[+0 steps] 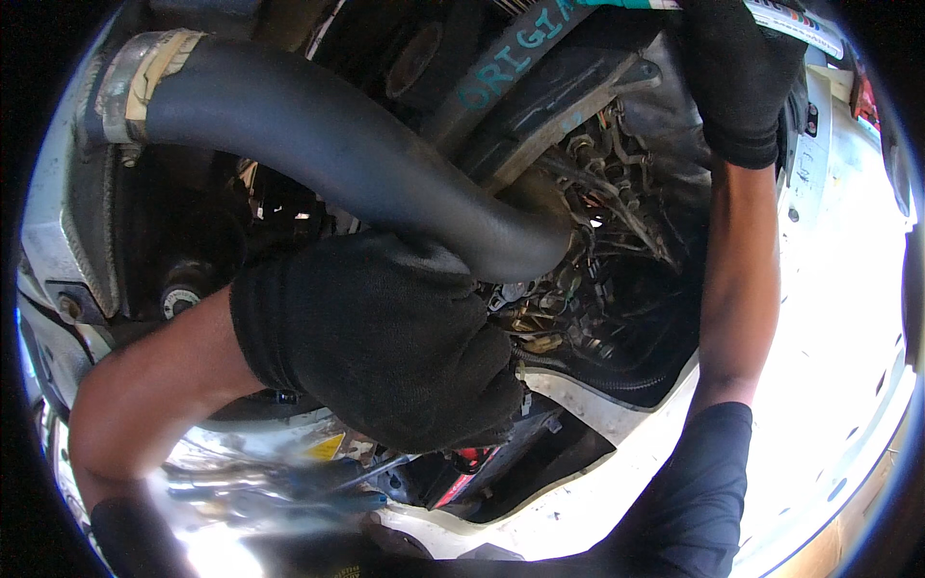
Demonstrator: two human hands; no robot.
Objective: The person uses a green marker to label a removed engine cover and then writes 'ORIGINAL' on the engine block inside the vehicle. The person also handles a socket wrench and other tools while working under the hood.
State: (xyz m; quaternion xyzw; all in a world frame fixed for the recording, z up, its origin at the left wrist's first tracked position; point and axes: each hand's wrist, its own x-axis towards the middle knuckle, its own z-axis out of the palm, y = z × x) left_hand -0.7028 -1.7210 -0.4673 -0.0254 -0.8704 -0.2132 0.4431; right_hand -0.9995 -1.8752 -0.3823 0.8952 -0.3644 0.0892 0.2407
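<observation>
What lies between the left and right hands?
In the head view, from left hand to right hand: the lower end of the black hose, pipes and fittings, then a dark panel.

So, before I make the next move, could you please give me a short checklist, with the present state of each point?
1. Left hand and right hand gloved: ok, both in black.
2. Forearms covered: not ok, bare skin shows between gloves and sleeves.
3. Metal clamp around the upper-left end of the black hose: ok, it is there; its tightness does not show.
4. Hose's lower-right end attached: cannot tell.
5. Left grip firm on the hose: cannot tell, the fingertips are hidden.
6. Right grip on the white-and-teal item: cannot tell.
</observation>
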